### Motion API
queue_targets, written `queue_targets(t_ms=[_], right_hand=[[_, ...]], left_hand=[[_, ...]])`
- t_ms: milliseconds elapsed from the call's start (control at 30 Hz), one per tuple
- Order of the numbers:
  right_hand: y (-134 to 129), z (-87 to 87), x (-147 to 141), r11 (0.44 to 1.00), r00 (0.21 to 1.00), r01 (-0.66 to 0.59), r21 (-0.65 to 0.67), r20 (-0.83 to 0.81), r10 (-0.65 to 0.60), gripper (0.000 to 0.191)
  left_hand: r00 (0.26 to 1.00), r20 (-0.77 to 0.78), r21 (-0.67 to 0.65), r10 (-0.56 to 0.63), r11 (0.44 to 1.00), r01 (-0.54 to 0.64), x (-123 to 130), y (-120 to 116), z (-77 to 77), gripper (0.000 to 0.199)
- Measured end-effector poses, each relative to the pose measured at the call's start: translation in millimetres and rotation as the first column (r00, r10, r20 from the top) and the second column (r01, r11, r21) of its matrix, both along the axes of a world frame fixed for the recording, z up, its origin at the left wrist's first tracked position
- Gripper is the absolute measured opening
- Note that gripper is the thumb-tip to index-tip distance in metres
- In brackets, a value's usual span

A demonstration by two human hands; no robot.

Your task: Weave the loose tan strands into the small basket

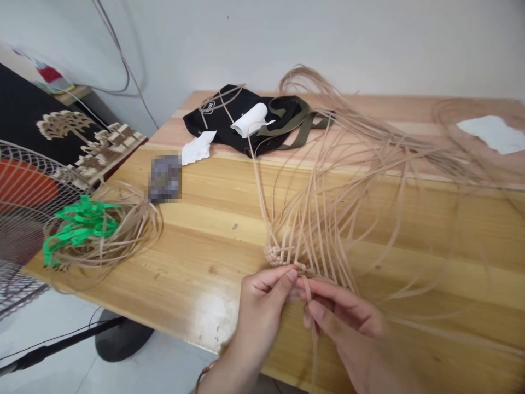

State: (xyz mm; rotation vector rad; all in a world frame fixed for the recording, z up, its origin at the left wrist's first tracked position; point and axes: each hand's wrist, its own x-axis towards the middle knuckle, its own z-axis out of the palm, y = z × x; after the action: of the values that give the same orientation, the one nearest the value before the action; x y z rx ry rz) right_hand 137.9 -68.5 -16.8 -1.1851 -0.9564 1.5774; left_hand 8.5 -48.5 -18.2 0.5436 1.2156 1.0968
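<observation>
A small woven knot of pale cane strips sits at the edge of my hands, with many long loose strips fanning up and away across the wooden table. My left hand pinches the woven edge between thumb and forefinger. My right hand is just to its right, its thumb and fingers closed on a strip that hangs down past the table surface. The fingers hide the near side of the weave.
A coiled bundle of cane with green tape lies at the table's left end, beside a caged fan. At the back are a black bag, a white roll, white paper and a white cloth. A blurred object stands nearby.
</observation>
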Motion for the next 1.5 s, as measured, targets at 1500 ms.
queue_targets(t_ms=[1500], right_hand=[[10, 15.4, -8, 0.916, 0.478, -0.025, 0.401, 0.809, -0.341, 0.017]], left_hand=[[0.992, 0.121, -0.037, 0.046, 0.998, -0.042, 13, -3, -8.0, 0.016]])
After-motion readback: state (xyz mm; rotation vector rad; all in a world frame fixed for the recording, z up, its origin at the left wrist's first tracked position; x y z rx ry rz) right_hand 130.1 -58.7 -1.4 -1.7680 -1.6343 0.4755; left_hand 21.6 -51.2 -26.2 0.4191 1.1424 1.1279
